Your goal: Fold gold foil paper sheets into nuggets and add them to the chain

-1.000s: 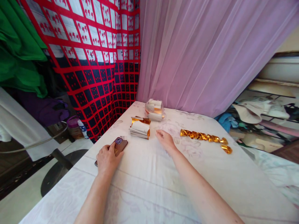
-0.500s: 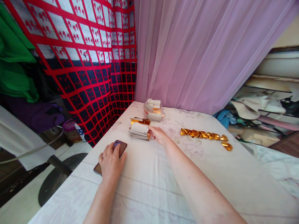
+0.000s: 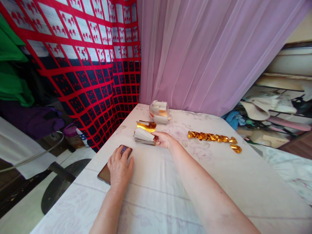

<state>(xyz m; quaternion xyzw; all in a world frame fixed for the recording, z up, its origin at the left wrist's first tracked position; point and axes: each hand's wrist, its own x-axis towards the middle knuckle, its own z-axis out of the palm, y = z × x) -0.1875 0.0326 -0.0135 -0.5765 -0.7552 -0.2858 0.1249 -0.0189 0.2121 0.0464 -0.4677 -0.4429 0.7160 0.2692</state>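
gold foil row (image 3: 214, 139) right, clear bag (image 3: 159, 112) far | paper stack (image 3: 143, 136) long axis left-right | right hand (image 3: 163, 139) pinching its right end | left hand (image 3: 120, 167) flat, open, on phone (image 3: 107, 170)

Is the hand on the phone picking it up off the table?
No, the left hand lies flat on the dark rectangular phone, which rests on the white cloth-covered table.
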